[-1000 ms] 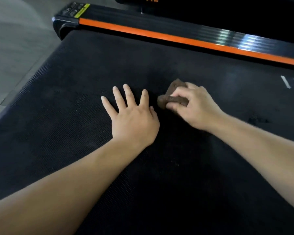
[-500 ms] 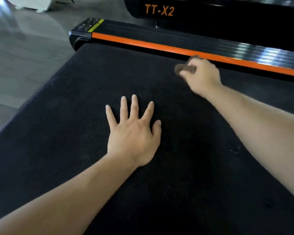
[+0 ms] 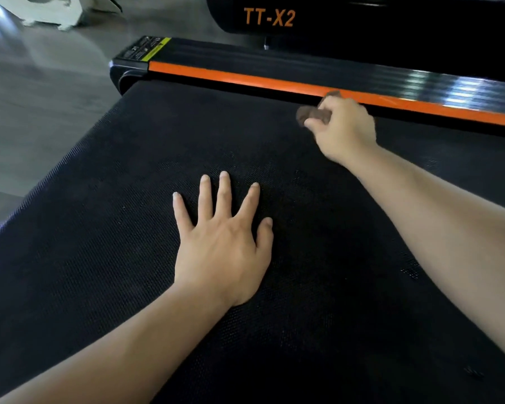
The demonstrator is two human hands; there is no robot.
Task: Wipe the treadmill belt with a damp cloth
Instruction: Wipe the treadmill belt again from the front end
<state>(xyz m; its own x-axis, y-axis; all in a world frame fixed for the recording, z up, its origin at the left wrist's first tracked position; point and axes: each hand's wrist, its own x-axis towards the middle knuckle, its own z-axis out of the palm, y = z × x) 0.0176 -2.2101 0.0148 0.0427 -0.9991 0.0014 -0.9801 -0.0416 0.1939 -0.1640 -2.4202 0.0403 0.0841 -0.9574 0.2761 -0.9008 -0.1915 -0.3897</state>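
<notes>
Risk: cloth, bunched small, may skip patches or catch the orange side rail just beyond it; the braced palm could shift the treadmill belt.
Right hand, upper right of frame: fingers curled around the brown cloth at the belt's far edge.
Left hand, centre: flat, fingers spread, pressing the belt.
</notes>
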